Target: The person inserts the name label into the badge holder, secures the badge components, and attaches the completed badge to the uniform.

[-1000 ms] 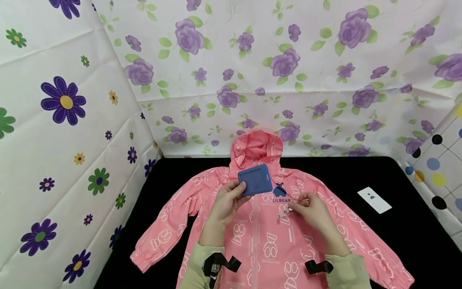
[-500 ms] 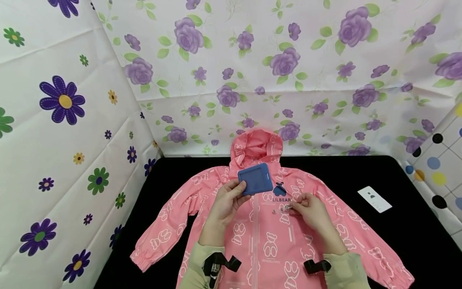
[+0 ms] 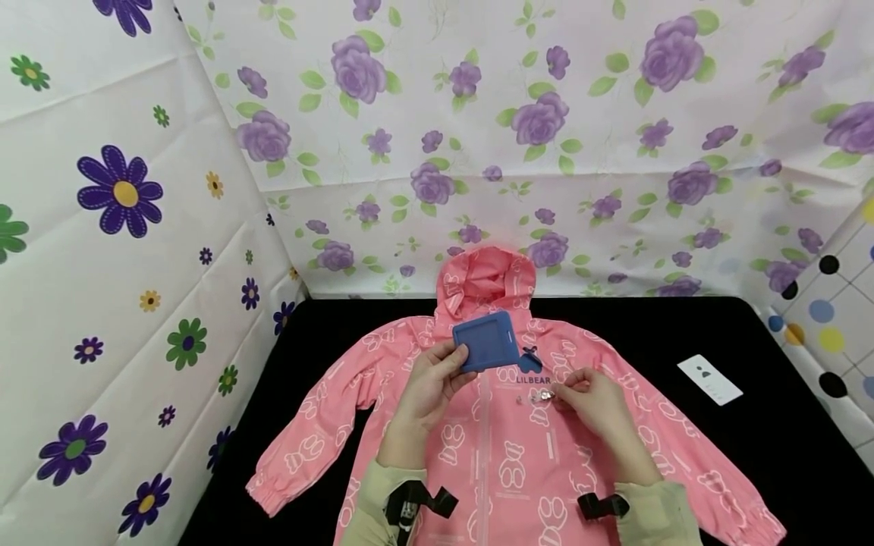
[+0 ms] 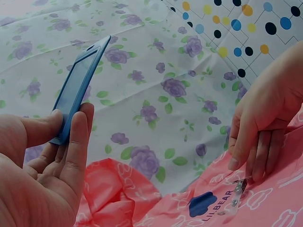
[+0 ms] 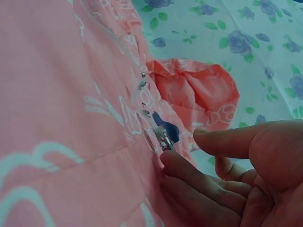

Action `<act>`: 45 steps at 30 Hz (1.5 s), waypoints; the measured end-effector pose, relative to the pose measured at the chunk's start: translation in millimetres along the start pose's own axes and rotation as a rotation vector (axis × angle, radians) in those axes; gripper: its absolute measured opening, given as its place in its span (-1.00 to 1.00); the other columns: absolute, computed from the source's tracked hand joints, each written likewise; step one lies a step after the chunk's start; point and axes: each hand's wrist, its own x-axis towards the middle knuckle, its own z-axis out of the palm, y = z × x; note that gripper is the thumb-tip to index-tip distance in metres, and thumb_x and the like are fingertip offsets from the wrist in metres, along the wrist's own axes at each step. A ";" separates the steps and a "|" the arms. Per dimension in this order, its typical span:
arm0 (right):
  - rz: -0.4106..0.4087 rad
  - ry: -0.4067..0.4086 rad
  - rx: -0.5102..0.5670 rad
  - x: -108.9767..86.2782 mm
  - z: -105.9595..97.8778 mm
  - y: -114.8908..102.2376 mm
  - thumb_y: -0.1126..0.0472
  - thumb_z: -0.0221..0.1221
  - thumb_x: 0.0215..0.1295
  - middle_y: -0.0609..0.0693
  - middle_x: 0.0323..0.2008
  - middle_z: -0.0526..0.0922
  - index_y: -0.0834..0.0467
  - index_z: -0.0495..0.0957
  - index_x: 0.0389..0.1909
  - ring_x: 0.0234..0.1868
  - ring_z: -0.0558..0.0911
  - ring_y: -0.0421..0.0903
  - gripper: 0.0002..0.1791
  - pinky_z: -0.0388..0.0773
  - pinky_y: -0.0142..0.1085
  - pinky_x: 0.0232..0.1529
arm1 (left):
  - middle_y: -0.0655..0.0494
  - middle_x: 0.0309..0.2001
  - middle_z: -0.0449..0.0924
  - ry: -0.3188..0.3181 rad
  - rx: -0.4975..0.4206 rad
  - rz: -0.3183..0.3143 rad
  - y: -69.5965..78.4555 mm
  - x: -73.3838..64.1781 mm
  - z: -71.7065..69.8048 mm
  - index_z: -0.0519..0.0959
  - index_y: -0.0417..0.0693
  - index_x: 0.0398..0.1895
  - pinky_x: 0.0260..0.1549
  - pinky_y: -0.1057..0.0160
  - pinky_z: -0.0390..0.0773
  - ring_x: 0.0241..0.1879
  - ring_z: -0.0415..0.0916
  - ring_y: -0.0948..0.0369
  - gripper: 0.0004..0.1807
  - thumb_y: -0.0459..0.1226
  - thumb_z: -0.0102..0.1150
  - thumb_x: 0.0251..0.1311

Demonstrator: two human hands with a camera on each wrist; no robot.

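Note:
Upper left of the jacket's chest print, my left hand (image 3: pixel 429 383) grips a blue badge holder (image 3: pixel 486 341) by its lower left end, thumb on the front and fingers behind. The holder is tilted above the pink hooded jacket (image 3: pixel 512 478). On the jacket's chest, below the LILBEAR lettering (image 4: pixel 218 205), lies a small metal badge clip (image 5: pixel 165 140) with a clear strap and snaps. My right hand (image 3: pixel 594 402) has its fingertips right at that clip. In the right wrist view a gap shows between its thumb and the extended fingers (image 5: pixel 189 172).
A white card (image 3: pixel 710 380) with a dark print lies to the right on the black tabletop (image 3: pixel 635 322). The jacket is spread out flat, sleeves to both sides and hood (image 3: pixel 485 277) at the far edge. Flowered cloth walls (image 3: pixel 410 227) stand behind and at the left.
The badge clip hung from my right fingertips a second ago; it now lies on the jacket's chest, let go. My left hand keeps the badge holder almost in place.

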 end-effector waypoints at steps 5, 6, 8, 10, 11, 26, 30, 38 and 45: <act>0.008 -0.010 -0.014 -1.3 -3.4 2.4 0.05 0.39 0.46 -0.01 -0.41 0.82 0.24 0.57 -0.08 -0.33 0.81 -0.13 -0.67 0.55 -0.41 -0.28 | 0.02 -0.29 0.75 -0.004 0.003 0.013 -2.2 -1.8 0.0 0.64 -0.34 0.08 -0.18 0.34 0.77 -0.32 0.77 0.25 -0.81 -0.44 0.13 0.54; 0.008 -0.009 -0.004 -0.9 -4.5 2.7 0.06 0.38 0.46 0.00 -0.41 0.82 0.25 0.58 -0.07 -0.32 0.81 -0.12 -0.67 0.56 -0.41 -0.30 | 0.03 -0.28 0.75 -0.009 0.007 0.017 -2.4 -1.5 0.2 0.63 -0.36 0.10 -0.17 0.34 0.77 -0.32 0.77 0.25 -0.80 -0.44 0.13 0.54; 0.006 -0.007 0.009 -0.6 -7.1 2.9 0.06 0.36 0.48 0.02 -0.38 0.82 0.26 0.58 -0.03 -0.30 0.81 -0.10 -0.66 0.60 -0.40 -0.32 | 0.03 -0.28 0.76 -0.020 0.015 0.025 -2.6 -0.9 0.3 0.63 -0.37 0.11 -0.17 0.34 0.77 -0.31 0.78 0.25 -0.79 -0.44 0.14 0.54; 0.002 0.002 0.002 -0.2 -10.1 1.9 0.05 0.35 0.50 0.02 -0.36 0.82 0.25 0.60 -0.01 -0.29 0.79 -0.11 -0.66 0.60 -0.40 -0.33 | 0.03 -0.28 0.75 -0.022 0.017 0.028 -2.3 -0.4 1.0 0.63 -0.36 0.09 -0.16 0.33 0.77 -0.31 0.78 0.25 -0.80 -0.44 0.15 0.53; 0.000 0.003 0.005 -0.2 -11.6 0.9 0.05 0.34 0.50 0.02 -0.35 0.83 0.25 0.61 -0.01 -0.28 0.80 -0.11 -0.67 0.61 -0.41 -0.32 | 0.03 -0.29 0.75 -0.021 0.016 0.030 -2.2 -0.2 1.5 0.64 -0.35 0.08 -0.17 0.33 0.77 -0.31 0.78 0.25 -0.81 -0.44 0.15 0.53; -0.029 0.002 0.169 -14.8 -24.5 -26.8 0.03 0.24 0.62 0.21 -0.08 0.81 0.28 0.58 0.12 -0.17 0.84 -0.02 -0.62 0.78 -0.34 -0.14 | 0.03 -0.29 0.73 -0.009 0.026 0.058 -4.1 1.6 7.4 0.64 -0.36 0.04 -0.18 0.30 0.79 -0.31 0.79 0.23 -0.84 -0.46 0.18 0.50; -0.062 0.009 0.203 -18.9 -27.4 -33.4 -0.01 0.21 0.63 0.25 -0.04 0.80 0.29 0.58 0.16 -0.13 0.84 -0.01 -0.58 0.78 -0.31 -0.10 | 0.03 -0.30 0.71 -0.008 0.042 0.072 -5.5 1.7 7.6 0.64 -0.34 0.02 -0.18 0.29 0.79 -0.31 0.78 0.23 -0.85 -0.47 0.20 0.49; -0.117 0.010 0.314 -23.1 -33.7 -44.1 0.13 0.19 0.65 0.32 -0.06 0.78 0.39 0.55 0.12 -0.16 0.83 -0.15 -0.65 0.77 -0.36 -0.09 | 0.02 -0.30 0.72 -0.001 0.088 0.102 -5.6 0.6 11.5 0.62 -0.38 0.01 -0.21 0.29 0.79 -0.33 0.79 0.23 -0.86 -0.49 0.22 0.47; -0.120 0.009 0.356 -26.3 -35.1 -48.0 0.16 0.19 0.65 0.30 -0.09 0.78 0.42 0.56 0.11 -0.20 0.82 -0.18 -0.65 0.77 -0.35 -0.10 | 0.04 -0.29 0.73 0.024 0.136 0.121 -3.4 -1.7 15.4 0.59 -0.45 0.04 -0.21 0.25 0.81 -0.33 0.78 0.24 -0.81 -0.52 0.24 0.42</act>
